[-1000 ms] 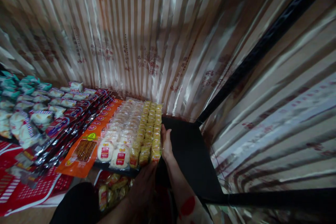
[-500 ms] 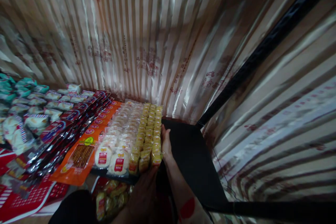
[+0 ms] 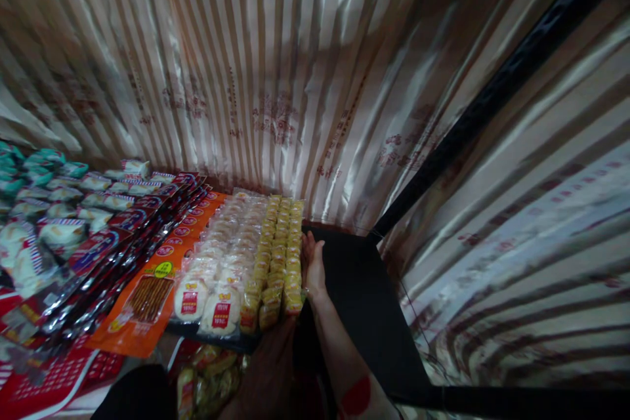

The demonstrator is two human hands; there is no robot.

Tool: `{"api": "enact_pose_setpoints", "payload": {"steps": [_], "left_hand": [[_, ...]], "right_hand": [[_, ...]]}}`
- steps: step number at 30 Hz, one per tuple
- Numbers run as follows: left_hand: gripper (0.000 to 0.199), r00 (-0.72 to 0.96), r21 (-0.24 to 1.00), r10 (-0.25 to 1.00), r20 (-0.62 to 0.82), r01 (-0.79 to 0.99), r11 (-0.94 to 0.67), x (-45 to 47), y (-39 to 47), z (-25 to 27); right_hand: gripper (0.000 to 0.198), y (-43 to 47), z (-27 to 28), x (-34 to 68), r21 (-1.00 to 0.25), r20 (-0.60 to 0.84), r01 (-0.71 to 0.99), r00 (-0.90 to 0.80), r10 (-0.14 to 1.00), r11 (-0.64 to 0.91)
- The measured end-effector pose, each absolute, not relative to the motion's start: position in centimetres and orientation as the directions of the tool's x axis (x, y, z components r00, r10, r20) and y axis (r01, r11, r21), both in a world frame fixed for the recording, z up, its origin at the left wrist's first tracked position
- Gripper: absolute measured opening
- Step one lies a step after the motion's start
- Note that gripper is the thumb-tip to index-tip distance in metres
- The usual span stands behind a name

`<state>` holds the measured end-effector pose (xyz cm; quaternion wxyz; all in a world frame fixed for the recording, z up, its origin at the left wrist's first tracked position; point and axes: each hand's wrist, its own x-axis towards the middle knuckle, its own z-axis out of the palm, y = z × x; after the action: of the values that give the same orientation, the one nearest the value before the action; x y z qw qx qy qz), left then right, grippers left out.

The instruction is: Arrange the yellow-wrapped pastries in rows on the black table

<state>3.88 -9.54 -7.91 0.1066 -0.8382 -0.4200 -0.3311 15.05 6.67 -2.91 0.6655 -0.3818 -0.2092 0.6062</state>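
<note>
Rows of yellow-wrapped snack packs (image 3: 278,252) stand at the right end of the goods on a black shelf (image 3: 364,302). My right hand (image 3: 314,262) lies along their right side, fingers stretched out and the thumb apart. In the shadow at the front end of these rows is my left hand (image 3: 273,348); its fingers are too dark to make out. Left of the yellow packs are rows of clear-wrapped white rice crackers (image 3: 221,305), then an orange bag of brown stick snacks (image 3: 150,298).
Dark red snack bags (image 3: 128,243) overlap farther left, with white packs (image 3: 63,233) and green packs (image 3: 44,164) beyond. Below the shelf sit a red basket (image 3: 54,380) and more gold-wrapped snacks (image 3: 211,374). A striped curtain (image 3: 275,79) hangs behind; a black post (image 3: 472,111) rises at right.
My right hand's fingers have spread a little along the side of the yellow packs, the thumb standing farther out. The goods shift slightly left in view; my left hand stays at the front.
</note>
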Motion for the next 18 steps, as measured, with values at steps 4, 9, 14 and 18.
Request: {"api": "enact_pose_setpoints", "payload": {"steps": [4, 9, 14, 18], "left_hand": [[0.049, 0.416, 0.088, 0.638, 0.648, 0.791, -0.606, 4.0, -9.6, -8.0], [0.047, 0.434, 0.048, 0.630, 0.645, 0.799, -0.600, 4.2, -9.5, -8.1], [0.045, 0.414, 0.058, 0.632, 0.655, 0.807, -0.588, 4.3, -9.4, -8.0], [0.048, 0.400, 0.106, 0.656, 0.640, 0.799, -0.592, 4.4, -9.4, -7.8]], "right_hand": [[0.058, 6.6, -3.7, 15.1, -0.791, -0.162, -0.611, 0.166, 0.973, -0.027], [0.057, 7.1, -3.6, 14.8, -0.787, -0.130, -0.617, 0.175, 0.976, 0.006], [0.062, 7.8, -2.8, 15.0, -0.786, -0.155, -0.618, 0.170, 0.973, -0.017], [0.058, 8.7, -2.7, 15.6, -0.820, -0.112, -0.572, 0.217, 0.970, 0.034]]}}
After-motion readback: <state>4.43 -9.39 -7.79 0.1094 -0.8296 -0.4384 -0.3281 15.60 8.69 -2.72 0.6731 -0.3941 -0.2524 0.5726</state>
